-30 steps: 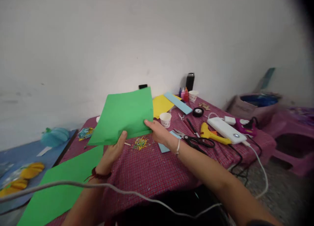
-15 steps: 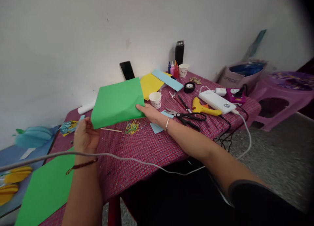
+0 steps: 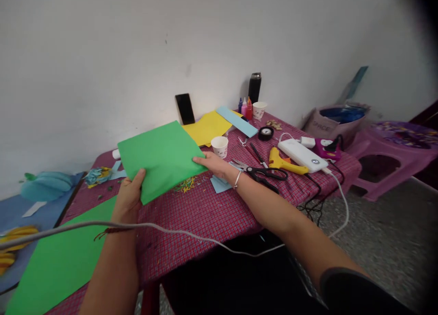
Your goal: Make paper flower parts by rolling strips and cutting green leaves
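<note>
A green sheet of paper or foam (image 3: 160, 157) is held tilted above the table between both hands. My left hand (image 3: 130, 194) grips its near left corner, thumb on top and fingers hidden underneath. My right hand (image 3: 214, 163) pinches the right edge with the thumb above. Just beyond the right hand stands a white paper cup (image 3: 219, 146). Beneath the sheet's near edge lies a small heap of yellow and green shreds (image 3: 186, 184), partly covered. A second, larger green sheet (image 3: 68, 255) lies at the table's left, below my left forearm.
Black scissors (image 3: 262, 172), a yellow glue gun (image 3: 285, 162) and a white power bank (image 3: 301, 154) lie on the right side. Yellow sheets (image 3: 207, 128) and a phone (image 3: 185, 109) are at the back. A pale cable (image 3: 171, 230) crosses in front of my left forearm.
The green sheet has turned and tipped flatter, its near left corner now closer to me. My left hand has shifted from beside that corner to a thumb-on-top grip.
</note>
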{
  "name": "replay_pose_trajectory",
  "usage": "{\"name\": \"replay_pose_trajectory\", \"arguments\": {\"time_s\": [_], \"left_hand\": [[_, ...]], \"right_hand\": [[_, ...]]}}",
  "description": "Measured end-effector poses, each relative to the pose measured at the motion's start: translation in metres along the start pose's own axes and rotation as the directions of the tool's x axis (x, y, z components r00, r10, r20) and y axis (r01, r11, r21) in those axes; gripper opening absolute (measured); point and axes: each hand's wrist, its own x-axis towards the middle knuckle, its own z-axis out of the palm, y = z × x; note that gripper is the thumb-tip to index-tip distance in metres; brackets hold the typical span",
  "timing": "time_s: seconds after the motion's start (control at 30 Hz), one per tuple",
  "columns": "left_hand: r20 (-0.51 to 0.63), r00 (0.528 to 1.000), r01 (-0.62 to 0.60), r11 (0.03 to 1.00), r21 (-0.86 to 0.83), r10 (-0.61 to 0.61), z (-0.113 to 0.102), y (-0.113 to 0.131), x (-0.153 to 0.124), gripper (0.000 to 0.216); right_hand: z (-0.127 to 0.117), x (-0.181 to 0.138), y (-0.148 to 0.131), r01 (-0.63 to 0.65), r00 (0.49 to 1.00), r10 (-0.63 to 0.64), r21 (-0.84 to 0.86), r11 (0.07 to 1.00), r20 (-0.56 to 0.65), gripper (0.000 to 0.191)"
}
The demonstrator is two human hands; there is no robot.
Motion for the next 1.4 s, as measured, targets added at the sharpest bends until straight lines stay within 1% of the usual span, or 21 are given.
{"name": "replay_pose_trajectory", "arguments": {"time_s": [0.17, 0.27, 0.4, 0.5, 0.63, 0.7, 0.73, 0.8, 0.87, 0.9, 0.97, 1.0, 1.03, 1.13, 1.17, 1.2, 1.23, 1.27, 1.3, 1.33, 1.4], "left_hand": [[-0.007, 0.998, -0.059, 0.998, -0.023, 0.058, -0.001, 0.001, 0.0, 0.013], [-0.051, 0.993, -0.109, 0.994, -0.027, 0.108, -0.002, 0.002, 0.001, 0.013], [-0.111, 0.98, -0.168, 0.985, -0.029, 0.164, -0.001, 0.003, 0.0, 0.015], [-0.134, 0.982, -0.146, 0.986, -0.082, 0.134, 0.001, 0.006, -0.001, 0.016], [-0.114, 0.993, -0.054, 0.986, -0.159, 0.036, -0.001, 0.006, 0.004, 0.008], [-0.097, 0.995, -0.022, 0.982, -0.185, 0.004, -0.004, 0.005, 0.008, 0.006], [-0.093, 0.996, -0.015, 0.981, -0.195, -0.003, -0.006, 0.004, 0.01, 0.006], [-0.097, 0.995, -0.018, 0.981, -0.194, -0.001, -0.009, 0.003, 0.012, 0.007], [-0.111, 0.994, -0.021, 0.985, -0.174, 0.001, -0.011, 0.001, 0.014, 0.008], [-0.118, 0.993, -0.02, 0.986, -0.165, 0.0, -0.011, 0.0, 0.014, 0.008], [-0.132, 0.991, -0.024, 0.988, -0.153, 0.003, -0.012, -0.002, 0.015, 0.011], [-0.136, 0.991, -0.029, 0.989, -0.148, 0.008, -0.011, -0.002, 0.015, 0.012], [-0.133, 0.991, -0.038, 0.988, -0.152, 0.018, -0.011, -0.001, 0.014, 0.015], [-0.111, 0.991, -0.096, 0.975, -0.2, 0.074, -0.009, 0.006, 0.005, 0.02], [-0.073, 0.991, -0.123, 0.962, -0.243, 0.108, -0.009, 0.01, 0.0, 0.022], [-0.01, 0.99, -0.139, 0.945, -0.295, 0.143, -0.009, 0.015, -0.007, 0.028], [0.087, 0.98, -0.136, 0.927, -0.349, 0.176, -0.01, 0.019, -0.013, 0.039], [0.208, 0.958, -0.108, 0.917, -0.384, 0.2, -0.012, 0.024, -0.02, 0.049], [0.317, 0.925, -0.074, 0.919, -0.388, 0.208, -0.013, 0.027, -0.026, 0.057], [0.413, 0.887, -0.048, 0.932, -0.36, 0.206, -0.015, 0.029, -0.031, 0.06], [0.539, 0.828, -0.026, 0.97, -0.241, 0.156, -0.018, 0.03, -0.036, 0.06]], "right_hand": [[-0.002, -0.002, -0.003, 0.006, 1.0, -0.005, -0.025, 1.0, 0.021, 0.012], [0.0, -0.004, -0.006, 0.024, 1.0, -0.024, -0.029, 0.999, 0.015, 0.014], [0.001, -0.003, -0.009, 0.049, 0.999, -0.049, -0.03, 0.998, -0.017, 0.012], [0.002, -0.003, -0.01, 0.072, 0.997, -0.073, -0.031, 0.997, -0.038, 0.013], [0.004, -0.004, -0.011, 0.097, 0.994, -0.099, -0.041, 0.994, -0.051, 0.012], [0.004, -0.004, -0.012, 0.122, 0.99, -0.125, -0.047, 0.991, -0.06, 0.02], [0.004, -0.004, -0.012, 0.139, 0.987, -0.143, -0.051, 0.989, -0.068, 0.029], [0.005, -0.003, -0.012, 0.184, 0.978, -0.189, -0.055, 0.981, -0.084, 0.052], [0.005, -0.002, -0.012, 0.273, 0.955, -0.284, -0.118, 0.955, -0.082, 0.069], [0.004, -0.002, -0.012, 0.329, 0.936, -0.346, -0.185, 0.926, -0.069, 0.073], [0.004, -0.002, -0.01, 0.419, 0.892, -0.452, -0.335, 0.844, -0.025, 0.068], [0.004, -0.003, -0.01, 0.438, 0.878, -0.479, -0.392, 0.809, -0.006, 0.062], [0.004, -0.004, -0.009, 0.439, 0.875, -0.485, -0.422, 0.793, 0.0, 0.056], [0.005, -0.006, -0.008, 0.411, 0.887, -0.46, -0.409, 0.815, -0.026, 0.044], [0.007, -0.006, -0.008, 0.399, 0.892, -0.45, -0.39, 0.83, -0.045, 0.04], [0.008, -0.006, -0.009, 0.386, 0.897, -0.437, -0.364, 0.848, -0.067, 0.035], [0.01, -0.006, -0.009, 0.369, 0.904, -0.417, -0.331, 0.869, -0.088, 0.029], [0.012, -0.006, -0.009, 0.345, 0.915, -0.389, -0.289, 0.893, -0.107, 0.022], [0.014, -0.006, -0.009, 0.316, 0.929, -0.351, -0.239, 0.918, -0.119, 0.016], [0.015, -0.007, -0.009, 0.282, 0.944, -0.306, -0.182, 0.942, -0.12, 0.011], [0.018, -0.008, -0.007, 0.2, 0.974, -0.205, -0.061, 0.978, -0.097, 0.009]]}}
